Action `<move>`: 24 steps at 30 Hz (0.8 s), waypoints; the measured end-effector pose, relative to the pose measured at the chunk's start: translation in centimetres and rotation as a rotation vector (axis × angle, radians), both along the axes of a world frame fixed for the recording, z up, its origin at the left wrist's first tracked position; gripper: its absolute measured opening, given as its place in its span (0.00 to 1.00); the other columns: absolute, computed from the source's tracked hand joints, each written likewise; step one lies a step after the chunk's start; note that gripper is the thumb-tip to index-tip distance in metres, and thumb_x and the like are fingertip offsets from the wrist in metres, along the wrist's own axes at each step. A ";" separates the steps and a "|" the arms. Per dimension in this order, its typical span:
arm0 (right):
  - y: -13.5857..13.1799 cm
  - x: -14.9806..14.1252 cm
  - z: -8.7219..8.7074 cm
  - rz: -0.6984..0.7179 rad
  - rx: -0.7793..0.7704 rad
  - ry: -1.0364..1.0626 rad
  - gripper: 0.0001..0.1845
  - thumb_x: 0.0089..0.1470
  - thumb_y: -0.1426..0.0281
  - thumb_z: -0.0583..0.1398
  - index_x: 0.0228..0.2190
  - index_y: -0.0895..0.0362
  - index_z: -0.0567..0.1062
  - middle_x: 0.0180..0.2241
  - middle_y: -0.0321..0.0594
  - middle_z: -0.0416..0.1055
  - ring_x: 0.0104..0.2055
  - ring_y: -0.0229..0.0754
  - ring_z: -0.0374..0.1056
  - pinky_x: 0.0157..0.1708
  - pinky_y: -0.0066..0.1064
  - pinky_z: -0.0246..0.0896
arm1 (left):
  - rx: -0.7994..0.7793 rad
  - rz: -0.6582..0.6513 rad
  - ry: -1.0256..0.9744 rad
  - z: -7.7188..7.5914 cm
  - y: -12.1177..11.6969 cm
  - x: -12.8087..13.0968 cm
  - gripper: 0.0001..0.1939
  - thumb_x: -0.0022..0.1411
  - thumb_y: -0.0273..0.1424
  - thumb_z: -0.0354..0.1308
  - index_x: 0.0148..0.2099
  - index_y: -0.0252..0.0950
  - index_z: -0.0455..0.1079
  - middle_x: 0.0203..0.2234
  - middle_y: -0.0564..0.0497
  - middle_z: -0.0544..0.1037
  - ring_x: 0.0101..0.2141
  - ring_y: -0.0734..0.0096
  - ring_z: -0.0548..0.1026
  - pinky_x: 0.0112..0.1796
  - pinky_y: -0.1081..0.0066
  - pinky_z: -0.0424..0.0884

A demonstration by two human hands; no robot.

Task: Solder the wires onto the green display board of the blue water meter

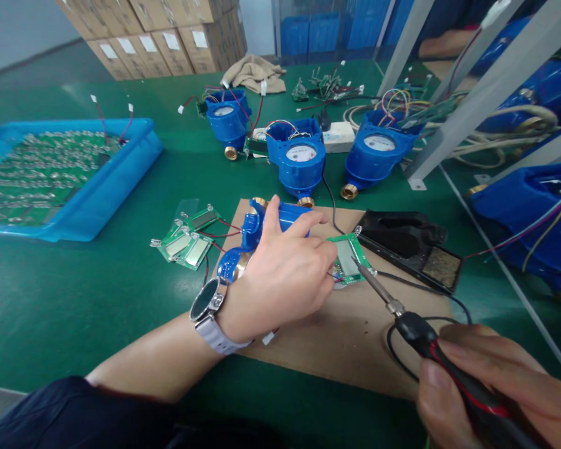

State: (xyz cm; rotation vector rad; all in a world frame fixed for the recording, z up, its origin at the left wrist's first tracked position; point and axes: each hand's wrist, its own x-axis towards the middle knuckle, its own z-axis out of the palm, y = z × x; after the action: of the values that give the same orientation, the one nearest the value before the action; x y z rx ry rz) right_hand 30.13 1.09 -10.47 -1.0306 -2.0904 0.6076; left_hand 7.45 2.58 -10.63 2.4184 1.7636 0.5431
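Observation:
My left hand [280, 274], with a watch on its wrist, rests over a blue water meter [252, 234] lying on a brown cardboard sheet [355, 337]. Its fingers are closed, pinching thin wires at the edge of a small green circuit board with a display [348, 257]. My right hand [490, 390] grips a black and red soldering iron [416, 330] at the lower right. The iron's metal tip touches the board's near right side.
A black soldering iron stand with sponge [411, 246] sits right of the board. Three blue meters [302, 159] stand behind. Loose display boards [187, 240] lie to the left, a blue tray of boards [84, 199] farther left. Metal frame legs [453, 134] rise at right.

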 end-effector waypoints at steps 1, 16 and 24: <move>0.0 -0.1 0.1 0.020 -0.006 0.026 0.01 0.56 0.73 0.60 0.33 0.57 0.72 0.27 0.37 0.66 0.29 0.33 0.66 0.26 0.25 0.64 | 0.000 -0.001 0.007 0.0 0.0 0.0 0.06 0.59 0.27 0.53 0.29 0.33 0.68 0.29 0.49 0.77 0.56 0.56 0.65 0.59 0.34 0.33; 0.8 -1.2 0.5 0.159 0.213 -0.036 0.04 0.53 0.78 0.56 0.29 0.59 0.69 0.21 0.36 0.63 0.24 0.29 0.63 0.25 0.20 0.63 | 0.012 -0.008 0.020 0.1 0.0 -0.1 0.06 0.59 0.29 0.54 0.30 0.34 0.69 0.29 0.52 0.76 0.56 0.57 0.65 0.60 0.35 0.28; 1.0 -1.0 0.5 0.254 0.234 -0.134 0.03 0.54 0.76 0.56 0.30 0.58 0.68 0.18 0.34 0.61 0.21 0.30 0.61 0.20 0.19 0.60 | 0.003 -0.011 0.015 0.0 -0.1 -0.2 0.06 0.59 0.28 0.54 0.30 0.34 0.69 0.29 0.52 0.76 0.56 0.59 0.65 0.60 0.37 0.27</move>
State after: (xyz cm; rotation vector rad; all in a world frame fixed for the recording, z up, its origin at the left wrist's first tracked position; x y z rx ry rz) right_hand 29.11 2.07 -9.93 -0.6958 -2.3667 0.4107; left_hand 7.27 2.51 -10.58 2.4388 1.7550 0.5279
